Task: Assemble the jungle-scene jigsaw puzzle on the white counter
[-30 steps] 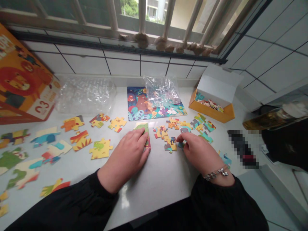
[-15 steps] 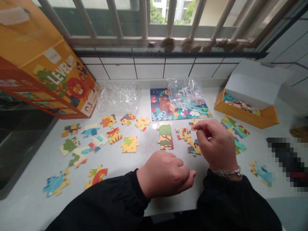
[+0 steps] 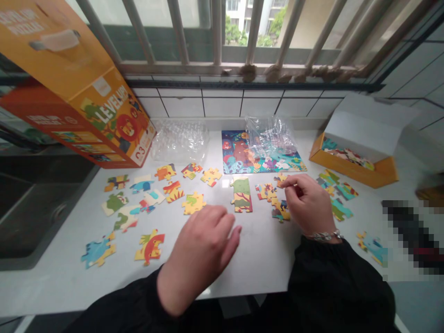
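My left hand [image 3: 203, 243] hovers low over the white counter [image 3: 263, 259] with its fingers stretched out and holds nothing. Just beyond its fingertips lie two joined green and red puzzle pieces [image 3: 242, 195]. My right hand [image 3: 308, 206], with a bracelet at the wrist, is pinched at the fingertips on a small yellow puzzle piece [image 3: 279, 177]. It sits among a cluster of small loose pieces [image 3: 267, 191]. More small pieces [image 3: 338, 209] lie to the right of that hand.
Several large animal pieces [image 3: 166, 190] are spread across the left of the counter. A finished puzzle [image 3: 239, 157] lies under a clear bag [image 3: 268, 134] at the back. An open orange box [image 3: 374, 175] stands right, a big orange box [image 3: 97, 111] left, above a dark sink [image 3: 31, 208].
My left hand has opened from a loose fist and moved left and forward. My right hand has come down from the air to the small pieces. The view shifted slightly.
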